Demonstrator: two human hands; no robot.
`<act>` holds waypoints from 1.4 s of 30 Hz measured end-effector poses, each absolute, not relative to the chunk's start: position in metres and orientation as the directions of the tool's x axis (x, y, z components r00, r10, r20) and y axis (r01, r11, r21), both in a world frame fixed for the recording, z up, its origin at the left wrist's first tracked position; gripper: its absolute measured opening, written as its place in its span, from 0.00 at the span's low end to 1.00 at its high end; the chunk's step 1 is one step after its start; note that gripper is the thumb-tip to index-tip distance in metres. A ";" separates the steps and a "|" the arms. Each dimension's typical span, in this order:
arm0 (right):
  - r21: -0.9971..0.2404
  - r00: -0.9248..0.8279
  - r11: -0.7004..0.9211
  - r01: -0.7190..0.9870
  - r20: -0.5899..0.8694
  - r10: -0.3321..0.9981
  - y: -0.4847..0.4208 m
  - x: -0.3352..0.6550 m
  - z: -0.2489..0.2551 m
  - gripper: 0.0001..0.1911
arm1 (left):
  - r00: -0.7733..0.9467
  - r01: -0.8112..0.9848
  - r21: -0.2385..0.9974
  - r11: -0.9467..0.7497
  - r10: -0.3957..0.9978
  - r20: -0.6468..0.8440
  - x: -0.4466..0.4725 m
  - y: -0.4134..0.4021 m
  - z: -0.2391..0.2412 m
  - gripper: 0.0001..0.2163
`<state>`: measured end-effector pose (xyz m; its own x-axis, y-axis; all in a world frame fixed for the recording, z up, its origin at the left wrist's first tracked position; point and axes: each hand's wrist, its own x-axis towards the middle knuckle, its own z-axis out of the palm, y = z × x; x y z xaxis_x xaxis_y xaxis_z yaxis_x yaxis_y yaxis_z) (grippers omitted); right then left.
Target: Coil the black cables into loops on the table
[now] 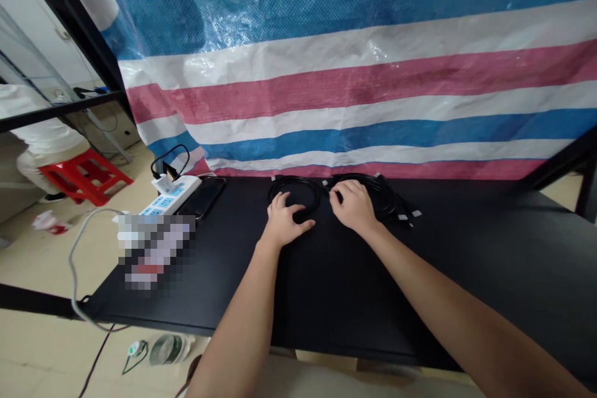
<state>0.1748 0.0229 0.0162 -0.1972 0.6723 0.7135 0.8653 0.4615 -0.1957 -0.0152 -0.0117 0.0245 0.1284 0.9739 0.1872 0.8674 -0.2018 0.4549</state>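
Note:
My left hand (284,221) lies over the near left side of a coiled black cable (313,189) on the black table. Its fingers and thumb are spread apart. Just to the right, my right hand (353,204) is curled, thumb and fingers bent together by the coil's right side at a cable end with a small white tag (325,183). Its fingertips are partly hidden, but they seem to pinch the cable there. Behind and right of this hand is a bunch of coiled black cables (385,193), with several white-tagged ends.
A white power strip (186,185) with a plugged-in charger (163,183) and a dark phone (204,196) lie at the table's left. A blurred-out item (161,252) is nearer. Striped sheeting (349,87) hangs behind. A person sits on a red stool (86,174) beyond.

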 end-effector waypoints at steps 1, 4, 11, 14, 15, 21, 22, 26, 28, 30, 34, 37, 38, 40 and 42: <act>-0.210 -0.166 0.456 0.865 0.737 0.655 0.022 0.185 0.016 0.10 | 0.160 0.865 0.451 -0.220 0.973 0.169 -0.015 -0.011 0.024 0.16; -0.266 -0.057 0.428 0.864 0.791 0.608 0.019 0.214 0.015 0.09 | 0.184 0.868 0.437 -0.235 0.970 0.156 -0.014 -0.011 0.024 0.12; -0.463 0.247 0.190 0.865 0.726 0.642 0.016 0.254 0.013 0.06 | 0.298 0.853 0.391 -0.346 0.938 0.179 -0.010 -0.011 0.022 0.16; -0.520 0.336 0.078 0.851 0.652 0.679 0.015 0.261 0.014 0.05 | 0.306 0.858 0.372 -0.353 0.935 0.179 -0.009 -0.011 0.021 0.17; -0.530 0.362 0.037 0.847 0.627 0.690 0.015 0.262 0.014 0.06 | 0.294 0.863 0.371 -0.343 0.938 0.185 -0.008 -0.011 0.022 0.17; -0.554 0.496 -0.204 0.807 0.449 0.743 0.011 0.263 0.016 0.17 | 0.162 0.884 0.403 -0.237 0.964 0.213 -0.005 -0.011 0.023 0.17; -0.551 0.503 -0.225 0.804 0.427 0.751 0.011 0.263 0.016 0.18 | 0.151 0.876 0.421 -0.236 0.962 0.226 -0.005 -0.011 0.023 0.17; -0.524 0.492 -0.263 0.811 0.365 0.791 0.011 0.265 0.015 0.16 | 0.089 0.827 0.501 -0.254 0.940 0.329 -0.005 -0.009 0.023 0.14; -0.513 0.478 -0.266 0.816 0.342 0.809 0.012 0.266 0.015 0.14 | 0.034 0.804 0.539 -0.251 0.924 0.381 -0.006 -0.008 0.022 0.13; -0.519 0.475 -0.265 0.813 0.328 0.817 0.012 0.267 0.015 0.12 | -0.037 0.785 0.575 -0.232 0.908 0.417 -0.006 -0.007 0.022 0.12; -0.650 0.516 -0.196 0.734 0.347 0.783 0.014 0.270 0.017 0.09 | -0.167 0.751 0.639 -0.165 0.889 0.426 -0.008 -0.006 0.022 0.11; -0.779 0.578 -0.074 0.622 0.394 0.714 0.015 0.269 0.017 0.11 | -0.204 0.746 0.650 -0.143 0.880 0.428 -0.009 -0.006 0.023 0.10; -0.799 0.590 -0.022 0.601 0.425 0.686 0.014 0.268 0.016 0.12 | -0.205 0.748 0.647 -0.147 0.877 0.435 -0.008 -0.006 0.023 0.10; -0.804 0.599 0.067 0.591 0.493 0.631 0.013 0.265 0.016 0.14 | -0.193 0.753 0.636 -0.170 0.866 0.461 -0.007 -0.008 0.023 0.10; -0.794 0.604 0.107 0.598 0.535 0.591 0.010 0.263 0.016 0.15 | -0.157 0.755 0.618 -0.219 0.855 0.495 -0.004 -0.010 0.024 0.11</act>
<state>0.2626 0.0099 0.0156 0.6043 0.5906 0.5348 0.5985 0.1067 -0.7940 -0.0037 -0.0097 0.0236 -0.1566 0.8545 0.4952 0.7553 -0.2195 0.6176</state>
